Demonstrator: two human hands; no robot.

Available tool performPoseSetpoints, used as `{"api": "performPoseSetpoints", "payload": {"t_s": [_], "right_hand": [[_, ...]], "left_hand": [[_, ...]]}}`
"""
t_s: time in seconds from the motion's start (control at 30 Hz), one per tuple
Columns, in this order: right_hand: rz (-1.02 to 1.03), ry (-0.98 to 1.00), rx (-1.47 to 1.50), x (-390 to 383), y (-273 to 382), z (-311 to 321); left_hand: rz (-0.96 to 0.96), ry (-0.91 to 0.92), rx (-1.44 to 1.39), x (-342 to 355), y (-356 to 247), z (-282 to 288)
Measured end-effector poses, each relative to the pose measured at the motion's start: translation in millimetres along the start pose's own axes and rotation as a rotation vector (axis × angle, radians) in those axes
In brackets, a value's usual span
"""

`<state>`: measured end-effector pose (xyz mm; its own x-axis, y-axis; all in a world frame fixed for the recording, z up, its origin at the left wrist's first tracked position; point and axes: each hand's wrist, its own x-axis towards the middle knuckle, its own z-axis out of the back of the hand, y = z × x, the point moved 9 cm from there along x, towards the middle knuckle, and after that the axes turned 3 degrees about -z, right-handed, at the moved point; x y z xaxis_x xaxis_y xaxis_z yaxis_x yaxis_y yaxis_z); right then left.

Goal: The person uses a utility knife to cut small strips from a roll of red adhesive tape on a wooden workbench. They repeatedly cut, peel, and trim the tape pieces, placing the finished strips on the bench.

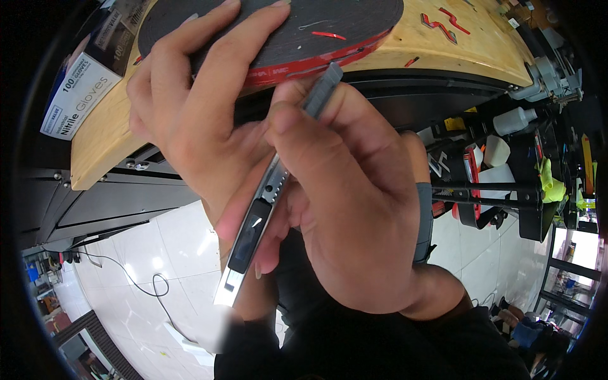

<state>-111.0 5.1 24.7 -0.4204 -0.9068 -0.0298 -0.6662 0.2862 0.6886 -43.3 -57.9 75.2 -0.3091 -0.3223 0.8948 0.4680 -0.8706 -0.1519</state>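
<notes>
My right hand grips a silver and black utility knife, its grey blade extended up toward the edge of a large roll of black foam tape with a red liner. My left hand rests on the roll, fingers spread over its top and thumb down by the knife handle. The roll lies flat on a wooden tabletop. A dark band sits on my right wrist.
A box of gloves lies at the table's left corner. Red liner scraps lie on the wood at the right. Black metal frame and shelves with bottles and tools stand below right. White tiled floor with a cable shows beneath.
</notes>
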Motion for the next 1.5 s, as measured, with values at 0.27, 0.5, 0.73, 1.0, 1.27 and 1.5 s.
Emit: {"api": "performPoseSetpoints", "payload": {"t_s": [0.27, 0.5, 0.73, 1.0, 1.27, 1.5], "right_hand": [[-0.067, 0.044, -0.148, 0.4, 3.0, -1.2], [-0.035, 0.109, -0.156, 0.0, 2.9, 16.7], [-0.100, 0.294, -0.187, 6.1, 8.1, 31.2], [-0.187, 0.385, -0.121, 11.8, 5.0, 44.2], [0.059, 0.279, -0.619, 23.1, 27.5, 58.1], [0.068, 0.260, -0.744, 28.3, 38.2, 65.2]], "left_hand": [[-0.014, 0.040, 0.031, -1.2, 1.6, -1.8], [0.076, -0.003, -0.027, -0.1, -0.3, -3.3], [0.058, 0.022, -0.012, 4.0, -2.8, -1.0], [0.057, 0.038, -0.013, 4.3, -6.8, -3.1], [0.083, 0.018, -0.081, 5.3, -2.5, -1.5], [0.084, 0.029, -0.060, 5.0, -4.4, -2.3]]}}
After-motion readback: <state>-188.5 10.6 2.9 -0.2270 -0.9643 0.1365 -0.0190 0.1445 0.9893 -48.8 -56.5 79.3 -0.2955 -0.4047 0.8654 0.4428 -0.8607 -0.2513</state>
